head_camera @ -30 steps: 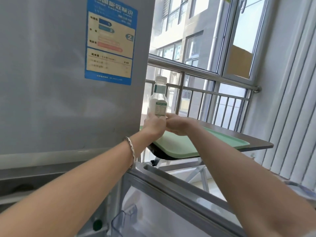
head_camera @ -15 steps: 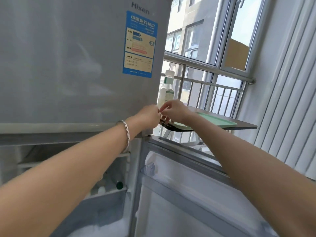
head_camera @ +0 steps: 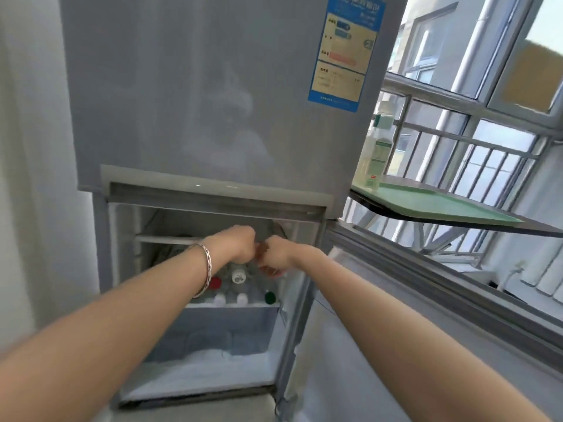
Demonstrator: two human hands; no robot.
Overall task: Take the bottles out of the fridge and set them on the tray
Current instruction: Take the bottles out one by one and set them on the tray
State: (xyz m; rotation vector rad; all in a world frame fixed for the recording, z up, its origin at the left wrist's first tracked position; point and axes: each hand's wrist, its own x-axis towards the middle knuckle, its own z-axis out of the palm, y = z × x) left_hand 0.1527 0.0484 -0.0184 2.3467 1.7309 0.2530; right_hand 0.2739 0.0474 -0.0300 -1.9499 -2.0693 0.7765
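The fridge's lower compartment (head_camera: 128, 269) stands open. Several bottles stand inside on a shelf; I see a red cap (head_camera: 214, 282), a white cap (head_camera: 238, 275) and a green cap (head_camera: 270, 297). My left hand (head_camera: 237, 245), with a bracelet on the wrist, and my right hand (head_camera: 275, 254) are side by side just above those bottles, both curled like fists. The right hand's fingertips dip toward the bottles and are hidden. One clear bottle with a green label (head_camera: 376, 147) stands upright on the left end of the green tray (head_camera: 441, 202).
The tray lies on a dark table (head_camera: 487, 225) right of the fridge, before a railed window (head_camera: 457, 141). The lower fridge door (head_camera: 396, 330) swings out to the right under my right arm. A frosted drawer (head_camera: 213, 333) sits below the bottle shelf. The upper door (head_camera: 213, 86) is closed.
Both hands left the bottle standing on the tray, then moved down and left into the open lower compartment. My view swung from the tray down to the fridge.
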